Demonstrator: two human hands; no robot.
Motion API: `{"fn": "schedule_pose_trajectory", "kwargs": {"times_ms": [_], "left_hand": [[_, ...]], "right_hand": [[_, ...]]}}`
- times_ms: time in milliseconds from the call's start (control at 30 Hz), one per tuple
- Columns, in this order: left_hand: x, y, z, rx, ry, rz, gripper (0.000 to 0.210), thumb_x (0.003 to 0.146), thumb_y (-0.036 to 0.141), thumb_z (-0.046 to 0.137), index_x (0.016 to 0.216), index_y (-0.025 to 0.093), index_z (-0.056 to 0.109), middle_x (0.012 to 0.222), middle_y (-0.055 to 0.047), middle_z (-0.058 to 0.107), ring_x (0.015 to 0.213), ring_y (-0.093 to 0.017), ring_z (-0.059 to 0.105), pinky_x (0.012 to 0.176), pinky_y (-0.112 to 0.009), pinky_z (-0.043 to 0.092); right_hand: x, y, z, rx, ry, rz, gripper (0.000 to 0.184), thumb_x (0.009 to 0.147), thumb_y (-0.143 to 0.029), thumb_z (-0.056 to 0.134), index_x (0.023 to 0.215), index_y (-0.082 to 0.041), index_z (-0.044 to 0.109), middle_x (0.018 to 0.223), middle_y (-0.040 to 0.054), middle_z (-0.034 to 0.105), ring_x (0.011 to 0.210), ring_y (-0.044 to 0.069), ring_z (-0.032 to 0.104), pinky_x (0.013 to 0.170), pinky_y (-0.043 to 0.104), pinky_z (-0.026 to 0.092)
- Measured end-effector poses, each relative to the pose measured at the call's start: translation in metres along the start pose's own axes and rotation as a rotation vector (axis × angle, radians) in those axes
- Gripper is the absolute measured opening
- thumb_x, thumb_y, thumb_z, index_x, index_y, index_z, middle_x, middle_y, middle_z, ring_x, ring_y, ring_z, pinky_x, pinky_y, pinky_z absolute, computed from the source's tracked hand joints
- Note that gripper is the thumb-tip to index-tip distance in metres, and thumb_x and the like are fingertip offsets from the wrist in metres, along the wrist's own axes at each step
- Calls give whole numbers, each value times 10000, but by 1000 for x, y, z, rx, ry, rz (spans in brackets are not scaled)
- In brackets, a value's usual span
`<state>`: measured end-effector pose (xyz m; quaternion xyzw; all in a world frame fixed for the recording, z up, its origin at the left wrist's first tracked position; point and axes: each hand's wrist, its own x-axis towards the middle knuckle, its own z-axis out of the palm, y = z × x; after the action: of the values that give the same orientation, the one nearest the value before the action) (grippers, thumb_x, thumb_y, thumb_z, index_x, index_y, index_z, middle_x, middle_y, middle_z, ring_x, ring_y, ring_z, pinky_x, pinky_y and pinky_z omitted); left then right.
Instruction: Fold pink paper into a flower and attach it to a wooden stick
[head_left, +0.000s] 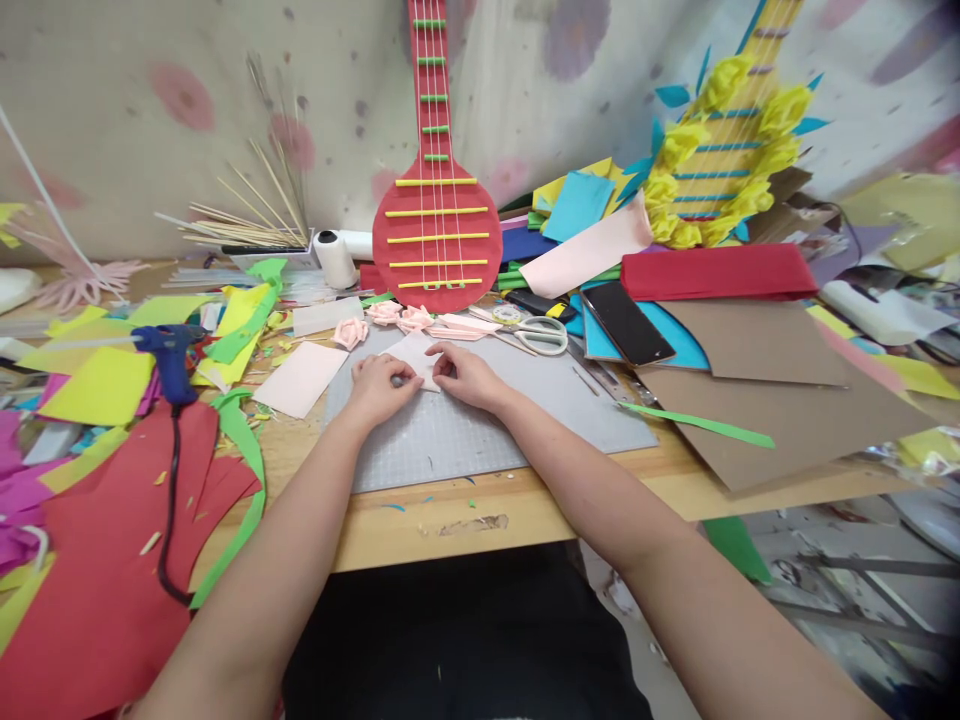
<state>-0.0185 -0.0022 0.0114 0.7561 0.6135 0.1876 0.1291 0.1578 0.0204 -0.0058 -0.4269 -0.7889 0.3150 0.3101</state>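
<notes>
A pale pink piece of paper (414, 350) lies over the grey cutting mat (480, 435), between my hands. My left hand (381, 386) is closed on its left side, with thumb and fingers together. At its right edge my right hand (466, 376) pinches the paper with bent fingers. Just beyond my hands sit several pink paper roses (351, 333) and some pink paper strips (461, 327). White-handled scissors (544, 335) lie to the right of them. Another pale pink sheet (301, 379) rests left of my left hand.
A red paper lute (437, 235) leans on the back wall; a yellow one with paper flowers (720, 170) stands farther right. A blue glue gun (171, 360) with a cord is at left among coloured scraps. A black phone (628, 323) and brown cardboard (787, 420) lie right.
</notes>
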Motion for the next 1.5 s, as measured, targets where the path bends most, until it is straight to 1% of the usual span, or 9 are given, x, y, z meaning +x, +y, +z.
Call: {"fn": "schedule_pose_trajectory", "kwargs": {"times_ms": [133, 233, 400, 600, 767, 1067, 1233, 1333, 1500], "left_hand": [[1, 3, 3, 17, 27, -38, 220, 755, 412, 549, 760, 215, 648, 936, -40, 646, 994, -233, 515, 899, -401, 299], [2, 5, 4, 29, 34, -59, 205, 753, 395, 551, 746, 212, 643, 915, -43, 642, 984, -238, 517, 901, -410, 300], [2, 6, 5, 59, 43, -88, 187, 736, 386, 566, 738, 212, 634, 926, -51, 628, 1008, -261, 497, 912, -427, 297], [4, 6, 7, 68, 46, -101, 207, 746, 404, 549, 748, 218, 640, 940, -57, 618, 1016, -264, 489, 914, -430, 297], [3, 7, 5, 66, 35, -99, 186, 742, 383, 556, 740, 218, 641, 954, -59, 616, 1030, -266, 482, 910, -426, 297], [5, 5, 7, 81, 32, -96, 218, 739, 428, 563, 743, 221, 630, 964, -56, 614, 1028, -272, 473, 907, -428, 304], [5, 6, 7, 76, 33, -104, 203, 728, 417, 584, 792, 226, 608, 945, -53, 613, 1003, -262, 482, 904, -419, 311], [3, 8, 6, 66, 34, -92, 189, 735, 400, 584, 829, 239, 615, 947, -50, 607, 998, -261, 484, 899, -415, 314], [1, 8, 5, 69, 26, -75, 177, 750, 397, 571, 829, 255, 642, 947, -46, 608, 1004, -255, 473, 913, -414, 297]], "right_hand": [[-1, -3, 0, -32, 5, -2, 316, 754, -167, 511, 1070, -173, 512, 766, -8, 594, 744, 123, 524, 736, 268, 393], [-2, -4, 1, -63, -3, -20, 350, 748, -220, 561, 1090, -176, 501, 779, -5, 603, 766, 132, 522, 753, 278, 391], [-2, -5, 2, -134, 2, -39, 380, 717, -176, 588, 1088, -174, 505, 795, -1, 602, 794, 143, 513, 776, 285, 384], [-2, -8, 1, -155, -18, -50, 384, 707, -173, 592, 1083, -168, 512, 819, 8, 603, 803, 147, 517, 792, 291, 386], [-1, -7, 4, -166, 12, -23, 289, 773, -188, 524, 1062, -175, 523, 786, 6, 607, 782, 147, 520, 786, 296, 384], [-1, -5, 5, -256, -9, -100, 301, 781, -152, 501, 1081, -145, 519, 858, 37, 614, 825, 157, 512, 815, 297, 368], [-2, -4, 5, -259, -9, -97, 294, 787, -165, 502, 1080, -144, 512, 862, 45, 605, 838, 162, 505, 819, 303, 370], [-3, -3, 6, -240, 8, -122, 314, 774, -163, 511, 1088, -156, 503, 911, 47, 601, 854, 157, 510, 829, 299, 376], [-5, -4, 2, -197, -6, -113, 331, 758, -155, 510, 1088, -169, 506, 956, 38, 611, 814, 145, 516, 814, 295, 392]]}}
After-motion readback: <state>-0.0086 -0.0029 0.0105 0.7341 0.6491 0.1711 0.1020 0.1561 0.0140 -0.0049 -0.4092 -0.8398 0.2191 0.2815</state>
